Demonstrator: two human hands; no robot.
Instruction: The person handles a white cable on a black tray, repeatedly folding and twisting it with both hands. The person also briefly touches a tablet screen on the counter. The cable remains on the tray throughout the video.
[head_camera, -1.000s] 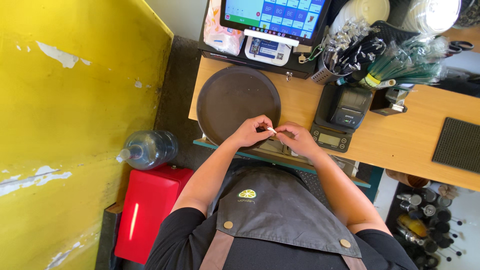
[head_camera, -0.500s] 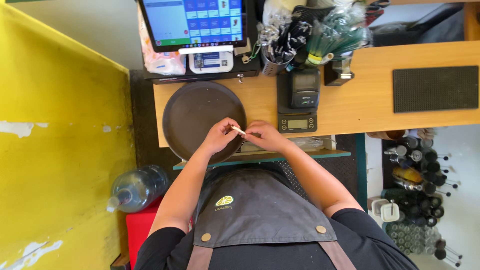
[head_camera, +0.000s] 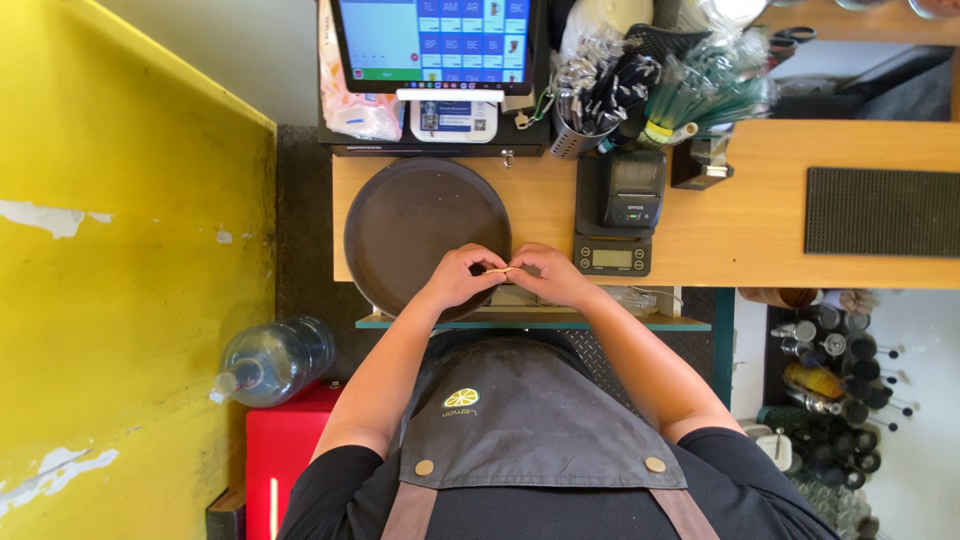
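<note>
Fingertips do the work at this moment: our left hand (head_camera: 458, 280) and right hand (head_camera: 552, 276) meet at the near edge of the wooden worktop (head_camera: 750, 225), each grip pinched shut on one end of a small pale strip (head_camera: 500, 271) — too small for us to tell what it is made of. The strip sits between our thumbs and forefingers, just above the rim of the round dark tray (head_camera: 420, 215) and to the left of the small digital scale (head_camera: 612, 256) with the receipt printer (head_camera: 630, 188) behind it. To handle such a slight piece well, we judge it best to keep both pinches close to the ends, wrists steady over the tray, and pull evenly so that it neither slips nor tears where we do not want it to. Against the picture from half a second ago, our hands remain joined on the strip in much the same pose — the view has shifted, so the tray, screen (head_camera: 432, 38) and water bottle (head_camera: 268, 360) now sit further right in frame.
</note>
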